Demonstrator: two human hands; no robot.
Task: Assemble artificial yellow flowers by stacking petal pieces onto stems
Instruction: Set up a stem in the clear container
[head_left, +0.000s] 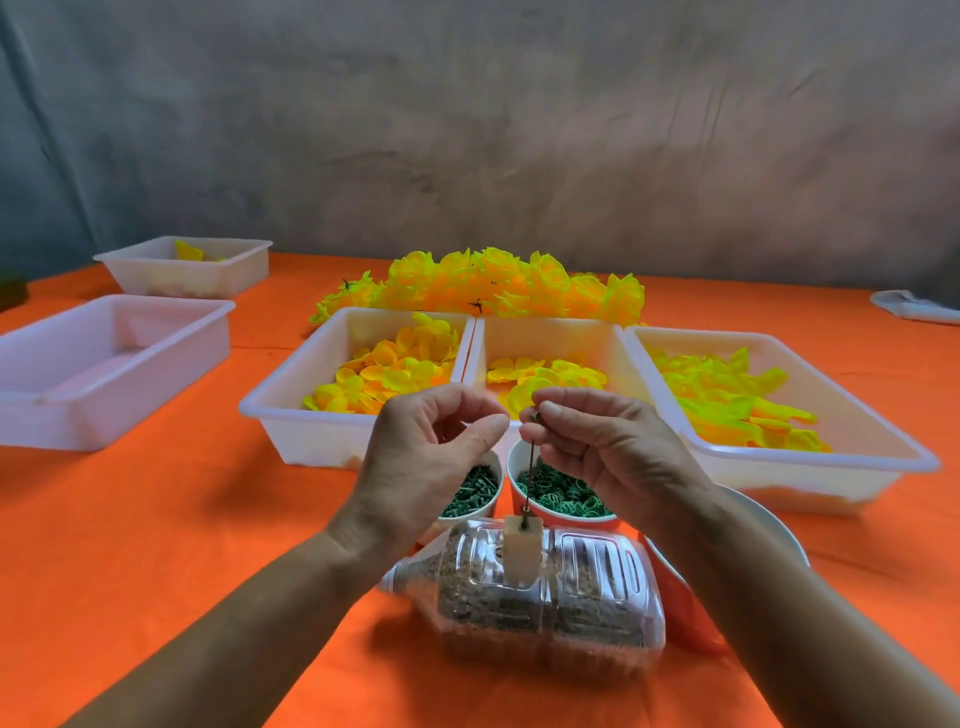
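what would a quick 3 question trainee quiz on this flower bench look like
1. True or false: the rod stands upright in a block on the lying bottle.
2. Which hand pinches the rod's top? A left hand B right hand
3. How many trays right behind the hands hold yellow petals?

Key: 1 true; 2 B; 3 three
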